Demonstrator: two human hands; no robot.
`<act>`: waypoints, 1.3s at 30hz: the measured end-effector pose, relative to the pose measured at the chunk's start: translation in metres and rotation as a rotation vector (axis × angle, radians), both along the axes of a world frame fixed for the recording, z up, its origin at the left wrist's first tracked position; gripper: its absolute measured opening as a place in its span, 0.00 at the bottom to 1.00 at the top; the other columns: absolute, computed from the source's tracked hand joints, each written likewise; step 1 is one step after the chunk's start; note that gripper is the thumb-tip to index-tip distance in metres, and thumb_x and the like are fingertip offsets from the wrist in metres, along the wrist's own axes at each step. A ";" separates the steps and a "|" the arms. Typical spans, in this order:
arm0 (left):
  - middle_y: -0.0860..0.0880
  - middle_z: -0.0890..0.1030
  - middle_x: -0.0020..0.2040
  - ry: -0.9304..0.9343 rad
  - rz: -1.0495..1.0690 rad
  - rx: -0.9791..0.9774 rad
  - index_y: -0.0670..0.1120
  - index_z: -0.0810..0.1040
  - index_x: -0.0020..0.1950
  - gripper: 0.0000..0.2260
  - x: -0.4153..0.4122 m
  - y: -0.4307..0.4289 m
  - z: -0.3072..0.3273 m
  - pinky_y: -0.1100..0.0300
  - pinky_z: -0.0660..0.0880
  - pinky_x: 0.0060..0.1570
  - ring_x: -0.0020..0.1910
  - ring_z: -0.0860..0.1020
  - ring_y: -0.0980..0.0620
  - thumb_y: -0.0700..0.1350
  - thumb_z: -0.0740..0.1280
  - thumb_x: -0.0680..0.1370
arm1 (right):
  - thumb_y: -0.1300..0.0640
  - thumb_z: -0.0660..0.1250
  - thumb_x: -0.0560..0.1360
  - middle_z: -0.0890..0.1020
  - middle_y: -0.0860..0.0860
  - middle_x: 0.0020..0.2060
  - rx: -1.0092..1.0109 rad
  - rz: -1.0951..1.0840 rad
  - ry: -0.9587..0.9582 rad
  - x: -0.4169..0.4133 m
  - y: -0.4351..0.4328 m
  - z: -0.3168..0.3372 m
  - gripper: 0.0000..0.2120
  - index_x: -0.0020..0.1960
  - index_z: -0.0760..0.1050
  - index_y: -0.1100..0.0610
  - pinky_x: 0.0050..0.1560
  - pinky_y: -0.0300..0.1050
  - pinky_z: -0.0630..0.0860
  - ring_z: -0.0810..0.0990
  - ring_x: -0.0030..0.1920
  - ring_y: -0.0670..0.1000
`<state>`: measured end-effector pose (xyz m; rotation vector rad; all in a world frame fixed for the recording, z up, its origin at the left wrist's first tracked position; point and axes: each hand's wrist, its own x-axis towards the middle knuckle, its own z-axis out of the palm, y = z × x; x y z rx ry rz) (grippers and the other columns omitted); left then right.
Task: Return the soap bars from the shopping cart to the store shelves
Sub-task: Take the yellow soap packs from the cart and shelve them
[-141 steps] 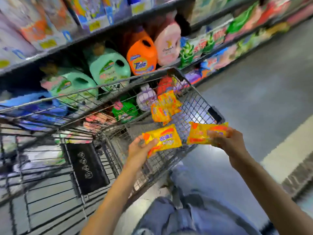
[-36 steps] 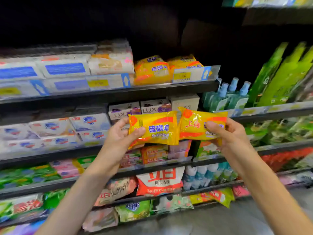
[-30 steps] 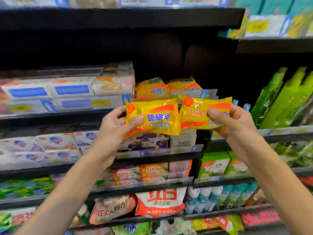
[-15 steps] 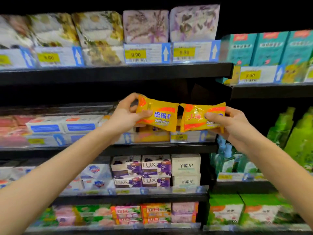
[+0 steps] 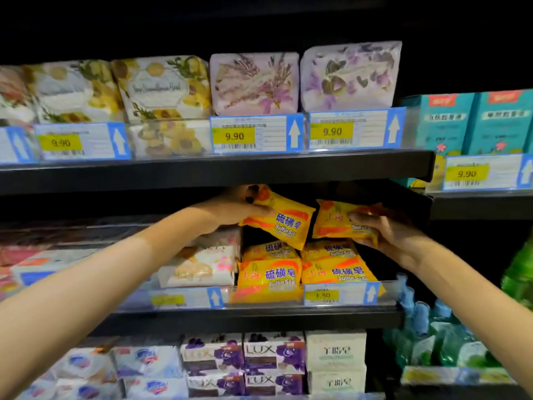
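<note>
In the head view, both of your arms reach up into the gap between the upper shelf [image 5: 216, 168] and the middle shelf [image 5: 253, 314]. Your left hand [image 5: 230, 210] grips the left soap bar [image 5: 281, 222], a yellow wrapped pack. The thumb lies across its front near the left end and the fingers curl behind its top edge. The bar sticks out to the right of the hand and slopes down toward its right end. Your right hand [image 5: 386, 232] pinches the right soap bar [image 5: 337, 223] at its right end, thumb on the front and fingers underneath, so this bar reaches left from the hand. The 2 held bars sit just beside each other with a narrow dark gap between them. Both hang above the stocked soap bars [image 5: 269, 280], which are stacked in 2 columns at the front of the middle shelf behind a 1.50 price tag [image 5: 323, 295]. You cannot tell whether the left bar's lower corner touches the stack below it. Floral packs [image 5: 253, 83] stand on the upper shelf, and LUX boxes [image 5: 274, 353] sit on the level under the middle shelf.
</note>
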<state>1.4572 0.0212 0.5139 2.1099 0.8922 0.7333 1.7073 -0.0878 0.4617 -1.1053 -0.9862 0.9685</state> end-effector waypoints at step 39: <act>0.47 0.76 0.46 0.741 -0.233 0.283 0.38 0.78 0.58 0.15 0.038 0.082 -0.024 0.64 0.71 0.41 0.38 0.73 0.59 0.43 0.71 0.74 | 0.54 0.71 0.72 0.79 0.48 0.41 -0.127 0.051 -1.043 0.018 0.095 -0.016 0.10 0.51 0.78 0.57 0.39 0.31 0.74 0.78 0.41 0.45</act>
